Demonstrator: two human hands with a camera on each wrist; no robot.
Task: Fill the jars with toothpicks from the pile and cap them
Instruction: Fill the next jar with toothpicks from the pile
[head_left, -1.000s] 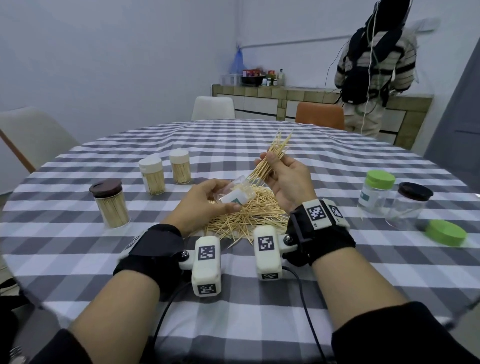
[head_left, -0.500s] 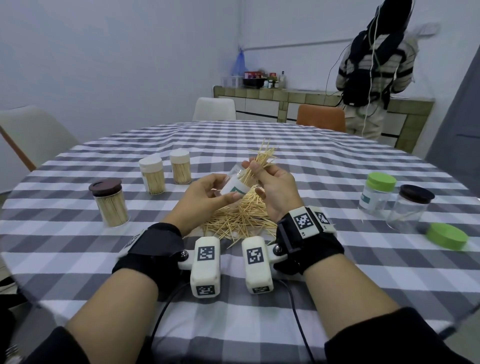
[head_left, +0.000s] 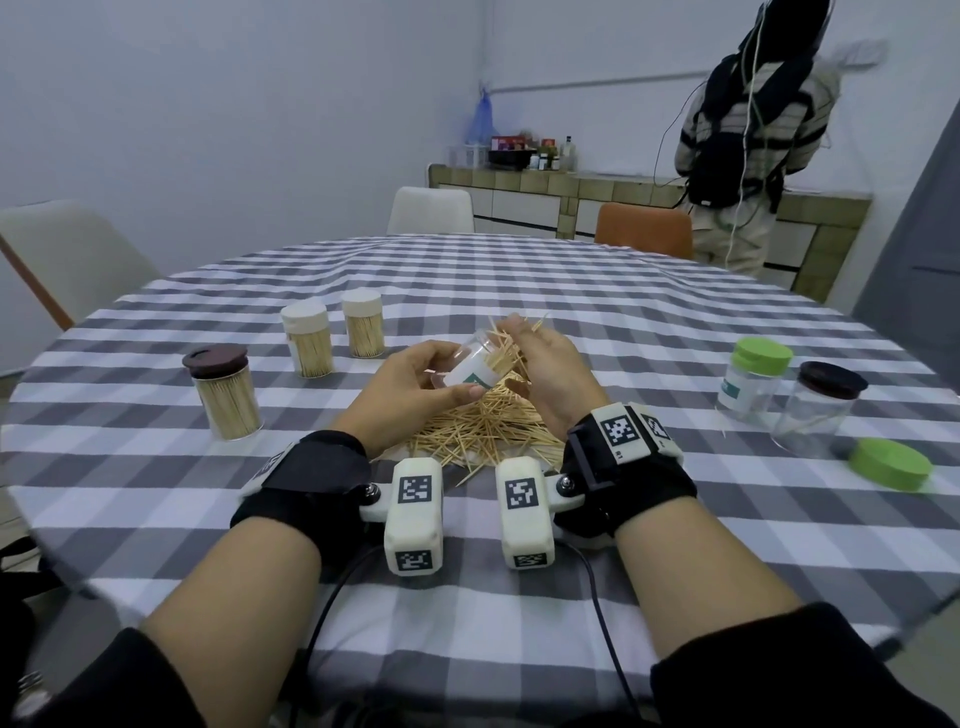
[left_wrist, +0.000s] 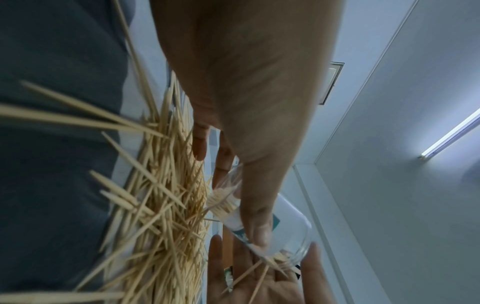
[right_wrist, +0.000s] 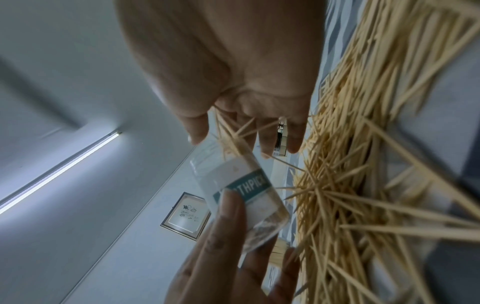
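Left hand (head_left: 415, 387) grips tilted jar (head_left: 470, 366); right hand (head_left: 545, 371) pinches toothpicks (head_left: 506, 345) at its mouth

I see the clear labelled jar (head_left: 470, 366) tilted above the toothpick pile (head_left: 480, 428), a bundle of toothpicks (head_left: 511, 345) at its mouth; filled capped jars (head_left: 227, 389) stand left.

Clear glossy plastic jar (head_left: 470, 366) with paper label, pale matt wooden toothpicks (head_left: 483, 426), soft checked cloth tablecloth (head_left: 597, 332).
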